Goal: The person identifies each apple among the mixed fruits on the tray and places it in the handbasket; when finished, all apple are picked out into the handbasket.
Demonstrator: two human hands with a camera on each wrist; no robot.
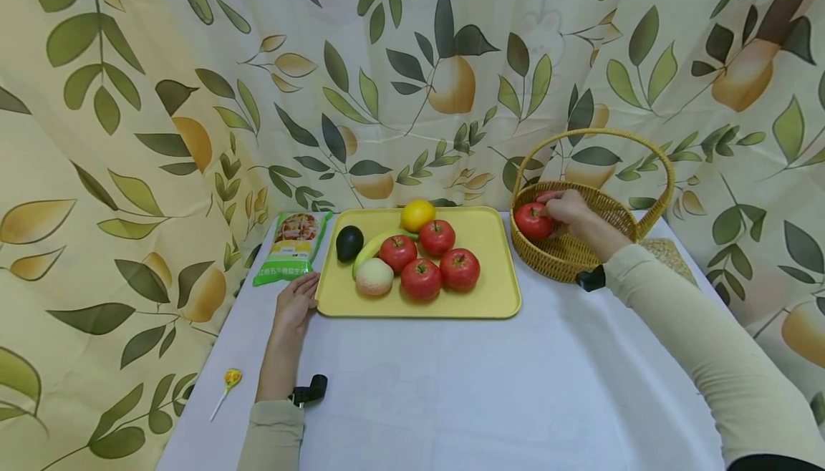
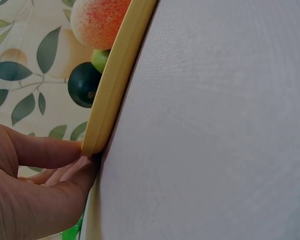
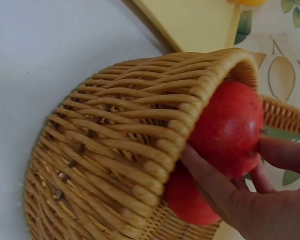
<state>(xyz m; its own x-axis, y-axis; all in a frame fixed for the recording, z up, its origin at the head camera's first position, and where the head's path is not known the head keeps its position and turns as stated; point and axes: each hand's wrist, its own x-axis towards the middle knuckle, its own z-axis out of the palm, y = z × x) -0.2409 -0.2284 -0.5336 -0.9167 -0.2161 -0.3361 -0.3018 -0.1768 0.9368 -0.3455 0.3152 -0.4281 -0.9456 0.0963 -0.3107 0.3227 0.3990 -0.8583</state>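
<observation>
One red apple [image 3: 227, 125] between right fingers [image 3: 285, 152]

left hand [image 2: 32, 197] pinches yellow tray [image 2: 111, 90] | behind: peach [image 2: 99, 22], dark-green fruit [image 2: 81, 85]

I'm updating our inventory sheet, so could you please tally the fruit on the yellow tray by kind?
Red apples: 4
Banana: 1
Dark green avocado: 1
Peach: 1
Round yellow fruit: 1
Total on the yellow tray: 8
</observation>
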